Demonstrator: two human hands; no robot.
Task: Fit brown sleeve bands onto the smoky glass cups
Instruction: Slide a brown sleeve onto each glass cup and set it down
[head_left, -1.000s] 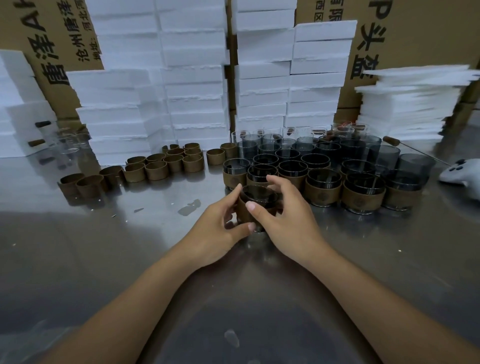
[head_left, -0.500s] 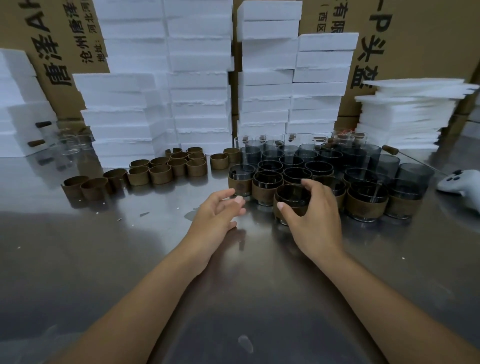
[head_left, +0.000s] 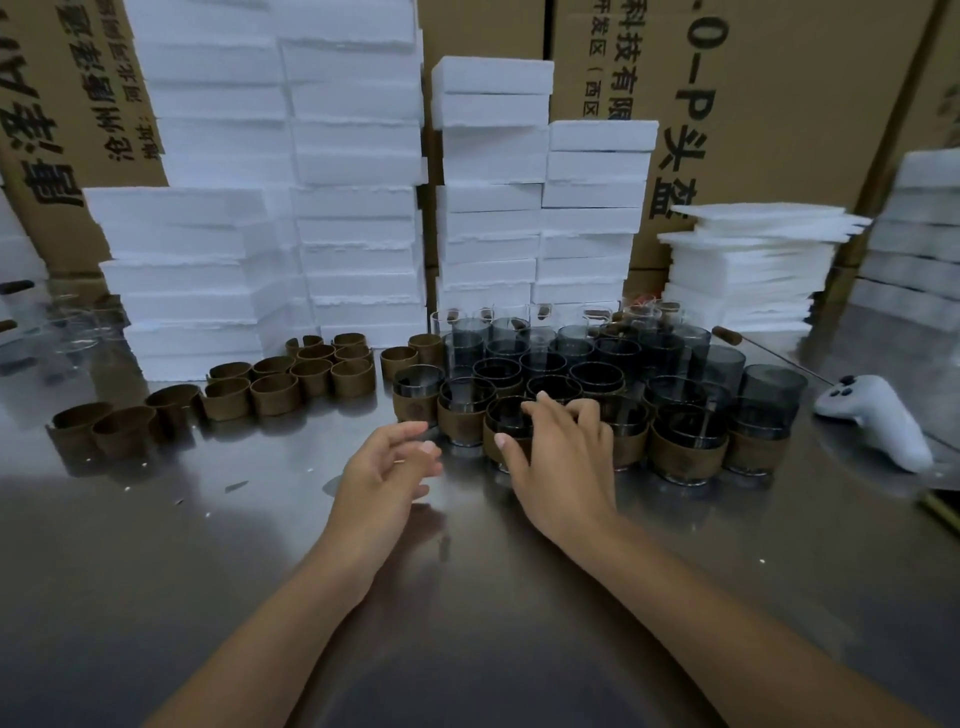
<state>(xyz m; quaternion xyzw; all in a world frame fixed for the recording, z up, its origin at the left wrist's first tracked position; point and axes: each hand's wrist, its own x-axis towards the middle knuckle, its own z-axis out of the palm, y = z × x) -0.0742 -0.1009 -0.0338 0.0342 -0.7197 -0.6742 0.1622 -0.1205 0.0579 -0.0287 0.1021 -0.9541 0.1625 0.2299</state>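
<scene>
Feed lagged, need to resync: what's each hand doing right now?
Left hand: open, holding nothing.
Right hand: gripping a banded cup in the front row.

Stretching across the whole lower view and catching pale, soft reflections: a brushed steel table (head_left: 156, 571). Lining its far edge in uneven columns, leaning slightly, stacks of white foam blocks (head_left: 353, 208). Sitting lower toward the far right corner, a pile of thin white foam sheets (head_left: 753, 260). Closing off the back behind all of it, brown cardboard cartons (head_left: 779, 104) carrying black printed Chinese characters.
</scene>
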